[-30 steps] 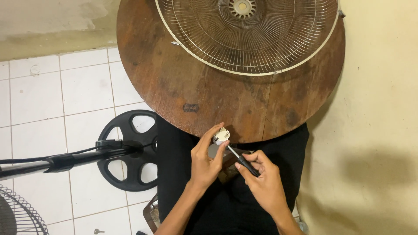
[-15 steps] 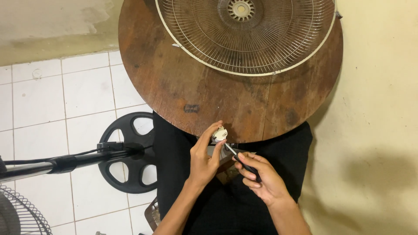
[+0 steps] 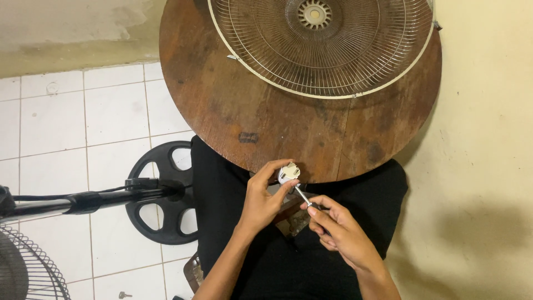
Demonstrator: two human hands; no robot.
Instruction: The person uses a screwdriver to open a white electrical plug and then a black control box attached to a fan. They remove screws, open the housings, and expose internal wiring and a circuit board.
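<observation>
A small white plastic plug (image 3: 288,173) sits pinched between the fingers of the left hand (image 3: 262,203) just off the near edge of the round wooden table (image 3: 244,105), while the right hand (image 3: 340,230) is clenched around a screwdriver (image 3: 304,197) whose thin metal shaft meets the plug. Held in the air over the lap, the smooth rounded plug could twist or the tip could slip off toward the fingers. A round wire fan guard (image 3: 322,44) lies on the worn, scuffed tabletop, and a fan stand with a black spoked base (image 3: 158,194) lies on the white tiled floor.
</observation>
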